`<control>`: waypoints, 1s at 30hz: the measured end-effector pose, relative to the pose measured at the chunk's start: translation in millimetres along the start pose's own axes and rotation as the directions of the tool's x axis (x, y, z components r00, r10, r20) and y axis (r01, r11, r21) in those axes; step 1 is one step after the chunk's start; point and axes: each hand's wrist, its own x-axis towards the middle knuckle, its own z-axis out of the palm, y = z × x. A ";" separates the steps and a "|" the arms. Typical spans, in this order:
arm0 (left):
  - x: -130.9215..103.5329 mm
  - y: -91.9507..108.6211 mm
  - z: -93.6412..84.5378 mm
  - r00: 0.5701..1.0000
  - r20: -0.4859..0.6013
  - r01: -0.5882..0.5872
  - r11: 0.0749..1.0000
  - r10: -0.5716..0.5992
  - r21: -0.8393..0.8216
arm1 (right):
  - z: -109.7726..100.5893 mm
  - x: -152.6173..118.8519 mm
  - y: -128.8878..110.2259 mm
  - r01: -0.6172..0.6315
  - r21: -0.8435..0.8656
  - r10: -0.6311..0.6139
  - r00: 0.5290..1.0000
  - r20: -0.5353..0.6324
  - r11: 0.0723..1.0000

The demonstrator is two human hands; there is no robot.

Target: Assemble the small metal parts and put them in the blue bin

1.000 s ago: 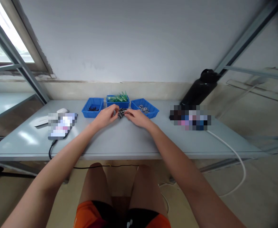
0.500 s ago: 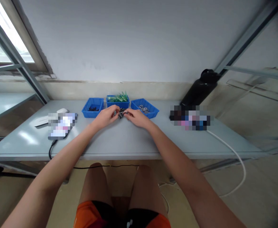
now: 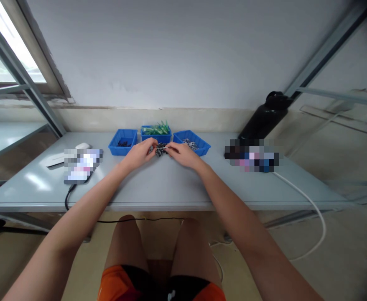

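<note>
My left hand is closed in a pinch at the left side of a small pile of dark and silvery metal parts on the table. What its fingertips hold is too small to name. From the other side, my right hand pinches a thin silvery metal rod, which points across the pile toward the left fingertips. Whether the rod touches the left hand I cannot tell. Behind the hands stand a left blue bin with dark small pieces, a middle blue bin with green strips, and a right blue bin with silvery rods.
A phone with a black cable, a white earbud case and a flat white item lie at the left. On the right, a black bottle leans beside blurred items and a white cable. The grey table's front edge is near my knees.
My right fingertips have shifted slightly to the right, and the thin rod between the hands shows more plainly. My left hand has hardly moved.
</note>
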 end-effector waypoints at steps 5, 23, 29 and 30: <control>-0.2 1.2 -2.3 0.999 -0.016 0.032 0.999 -0.032 0.026 | -0.5 0.4 1.0 0.026 0.022 -0.026 1.000 -0.008 0.999; 0.4 -1.2 -4.4 0.999 -0.016 0.030 0.992 -0.028 0.126 | -1.9 -0.8 -1.1 0.046 0.006 -0.046 0.997 -0.057 0.999; 2.1 -0.5 -5.1 0.997 -0.076 -0.027 0.999 0.025 -0.028 | 3.1 -0.1 1.2 0.034 -0.060 -0.033 0.999 0.013 0.998; 2.5 0.2 -5.1 0.996 -0.082 -0.048 0.997 0.044 -0.059 | 4.0 -0.1 0.6 0.044 -0.057 -0.042 0.999 0.035 0.997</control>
